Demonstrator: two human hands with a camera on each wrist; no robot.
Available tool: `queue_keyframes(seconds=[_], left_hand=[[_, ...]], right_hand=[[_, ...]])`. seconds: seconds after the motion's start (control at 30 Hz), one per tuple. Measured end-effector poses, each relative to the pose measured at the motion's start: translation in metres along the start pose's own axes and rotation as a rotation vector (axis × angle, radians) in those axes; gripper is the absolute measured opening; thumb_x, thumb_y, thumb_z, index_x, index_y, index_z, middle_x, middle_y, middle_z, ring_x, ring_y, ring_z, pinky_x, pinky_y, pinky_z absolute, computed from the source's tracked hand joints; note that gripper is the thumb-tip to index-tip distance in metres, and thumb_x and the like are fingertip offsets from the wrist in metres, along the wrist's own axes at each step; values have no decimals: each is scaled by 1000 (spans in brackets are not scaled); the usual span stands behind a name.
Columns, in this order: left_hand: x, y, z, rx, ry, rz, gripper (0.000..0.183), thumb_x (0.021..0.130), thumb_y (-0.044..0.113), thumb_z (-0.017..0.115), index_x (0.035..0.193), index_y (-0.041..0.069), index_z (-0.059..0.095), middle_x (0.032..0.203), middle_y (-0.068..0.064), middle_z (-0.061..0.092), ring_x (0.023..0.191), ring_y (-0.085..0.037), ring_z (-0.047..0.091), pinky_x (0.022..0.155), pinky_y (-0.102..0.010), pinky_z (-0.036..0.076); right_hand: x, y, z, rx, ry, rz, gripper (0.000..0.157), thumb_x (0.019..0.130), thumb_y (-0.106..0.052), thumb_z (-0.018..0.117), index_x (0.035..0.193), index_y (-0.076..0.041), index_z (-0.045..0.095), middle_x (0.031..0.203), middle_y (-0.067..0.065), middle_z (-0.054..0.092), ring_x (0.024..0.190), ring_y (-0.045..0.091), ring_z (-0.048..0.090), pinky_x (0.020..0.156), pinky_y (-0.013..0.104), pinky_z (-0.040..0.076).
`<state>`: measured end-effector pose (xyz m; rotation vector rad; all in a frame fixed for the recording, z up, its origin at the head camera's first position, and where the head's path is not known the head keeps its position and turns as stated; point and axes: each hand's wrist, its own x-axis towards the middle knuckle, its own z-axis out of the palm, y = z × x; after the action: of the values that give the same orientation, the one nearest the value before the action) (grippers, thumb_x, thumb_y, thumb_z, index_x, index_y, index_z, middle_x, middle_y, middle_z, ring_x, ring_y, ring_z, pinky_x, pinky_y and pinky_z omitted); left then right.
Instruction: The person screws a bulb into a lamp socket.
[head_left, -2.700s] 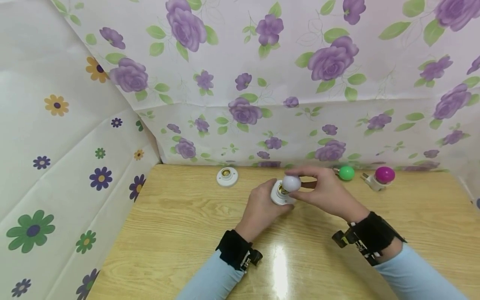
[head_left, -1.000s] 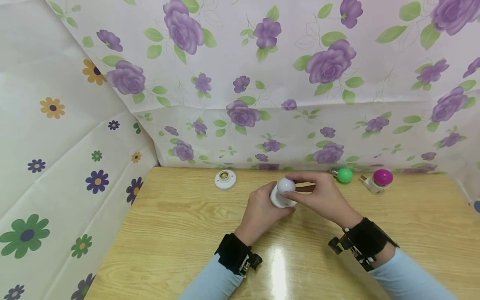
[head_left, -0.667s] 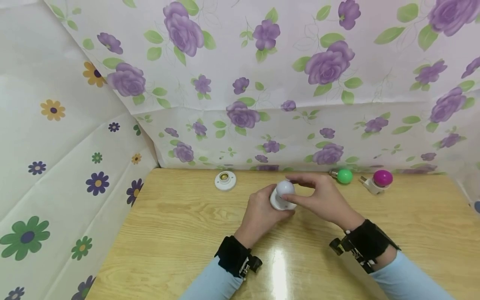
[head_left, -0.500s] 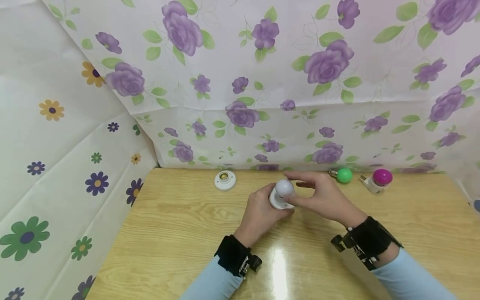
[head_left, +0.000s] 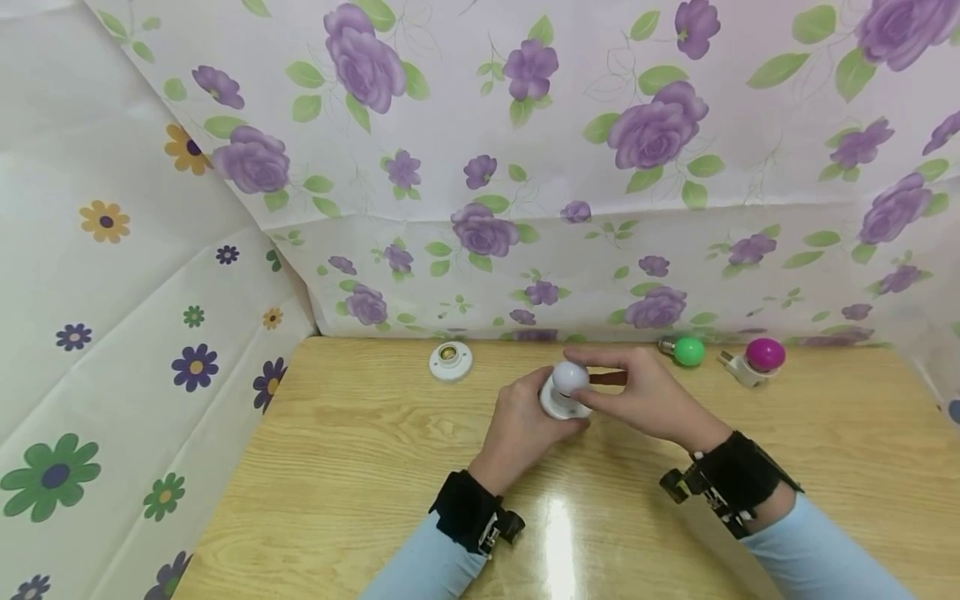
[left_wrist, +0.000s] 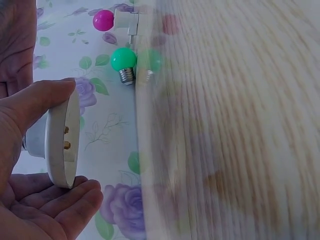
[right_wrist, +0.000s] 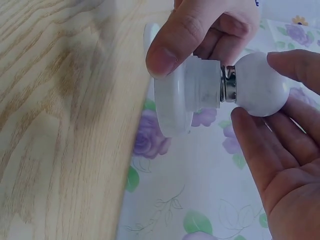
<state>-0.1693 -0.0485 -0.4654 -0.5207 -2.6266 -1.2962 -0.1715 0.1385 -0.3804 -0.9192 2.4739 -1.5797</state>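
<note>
While the left hand (head_left: 521, 414) grips the round white lamp holder (right_wrist: 187, 95) by its disc, thumb and fingers at opposite edges, the right hand (head_left: 647, 389) pinches the small, round, milky-white light bulb (head_left: 570, 377), its fingers partly curled about the globe. The light bulb sits at the lamp holder's mouth, part of its silver threaded metal cap (right_wrist: 228, 84) bare just outside the collar. It is probably light and stiff, with a smooth globe that could slip under fingertips; glass or plastic I cannot tell, so it is best treated as fragile. Its widest girth seems the surest place to take it; the lamp holder looks rigid, best held by the rim. Left of the lamp holder lies a second round white holder (head_left: 450, 362); well to its right, a round green bulb (head_left: 689, 351).
</note>
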Motion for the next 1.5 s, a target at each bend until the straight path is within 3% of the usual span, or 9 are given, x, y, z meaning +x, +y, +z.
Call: queue_keyframes(seconds=[0.3,0.47,0.67,0.83,1.0,1.1,1.33,1.5], left_hand=[[1,0,0,-8,-3,8,58,70,42,78,121,26,55,104,15,59,94,1,54,75,-21,45],[0,0,-1,-4,0,2,57,70,43,78,120,26,56,104,14,59,94,1,54,75,-20,45],[1,-2,-1,5,4,-1,56,70,44,78,118,25,57,104,14,59,95,1,54,76,-21,45],[1,-4,-2,15,-1,-10,59,69,46,78,120,25,56,106,14,59,97,1,54,78,-21,45],[1,-5,-4,17,0,-1,57,69,43,79,118,23,57,105,13,59,97,0,54,78,-20,45],[0,-5,-3,15,7,5,55,69,41,80,116,22,58,104,12,60,96,0,54,78,-20,45],[2,-4,-1,-3,12,-2,57,70,40,79,119,22,57,104,12,60,95,0,55,76,-20,45],[3,-4,-2,-9,21,-3,57,69,40,79,118,23,58,104,13,60,95,0,55,76,-20,45]], right_hand=[[1,8,8,66,106,0,40,78,-8,73,116,-2,61,117,9,59,102,17,58,74,31,50],[1,26,14,35,189,-14,37,75,-20,77,110,-13,66,109,-1,63,96,12,61,70,30,51],[0,38,15,-7,229,-7,45,73,-35,78,114,-21,64,110,-6,62,96,12,60,73,32,51],[2,28,9,-19,186,20,46,80,-34,72,122,-21,59,121,-6,56,111,16,53,84,37,47],[0,9,6,-13,61,2,44,85,-19,69,126,-8,55,130,4,52,118,24,48,90,42,42],[0,3,6,0,31,-19,43,85,-12,68,125,-2,55,128,8,52,115,26,50,90,43,43],[1,4,7,49,50,-15,40,83,-9,69,121,-2,58,122,7,57,107,21,56,79,31,48],[1,12,11,117,92,-14,40,81,-8,71,119,-3,60,119,8,59,107,22,56,76,34,50]])
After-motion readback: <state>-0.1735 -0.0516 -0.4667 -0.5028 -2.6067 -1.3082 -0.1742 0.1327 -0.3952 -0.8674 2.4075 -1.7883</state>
